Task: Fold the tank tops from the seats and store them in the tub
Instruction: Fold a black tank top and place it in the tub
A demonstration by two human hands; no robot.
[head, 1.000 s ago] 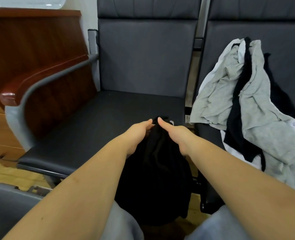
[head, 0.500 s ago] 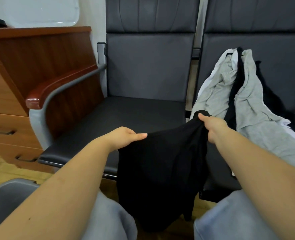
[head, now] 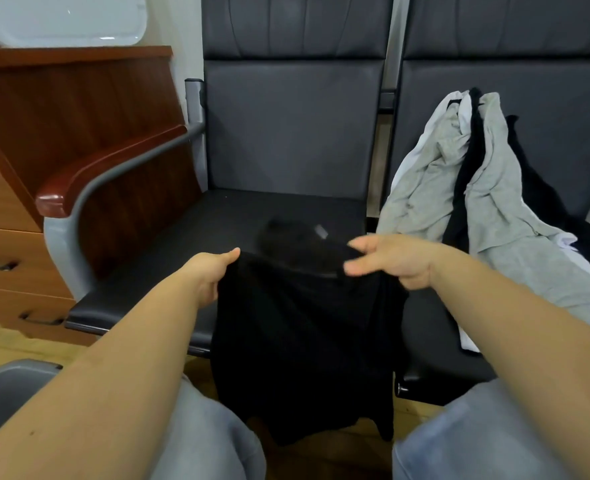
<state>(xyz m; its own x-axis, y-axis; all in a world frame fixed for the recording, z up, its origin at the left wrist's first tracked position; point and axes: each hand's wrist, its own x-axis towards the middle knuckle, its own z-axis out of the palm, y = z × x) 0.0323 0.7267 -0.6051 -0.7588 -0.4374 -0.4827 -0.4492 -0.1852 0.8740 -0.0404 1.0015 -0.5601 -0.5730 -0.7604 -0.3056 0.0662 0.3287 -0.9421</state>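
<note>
Fingers of right hand, blurred, pinch black tank top; left hand grips other corner. We've moved hands closer than before, top edge now over left seat, body hanging off front.

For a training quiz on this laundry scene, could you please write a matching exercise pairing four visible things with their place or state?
Things:
1. black tank top
2. pile of grey, white and black garments
3. grey plastic tub
4. brown wooden drawer cabinet

Places or states:
A. at the bottom-left corner, beside the person's leg
B. heaped on the right-hand seat
C. held up by both hands over the left seat's front edge
D. standing left of the armrest

Pairs: 1-C, 2-B, 3-A, 4-D
</note>
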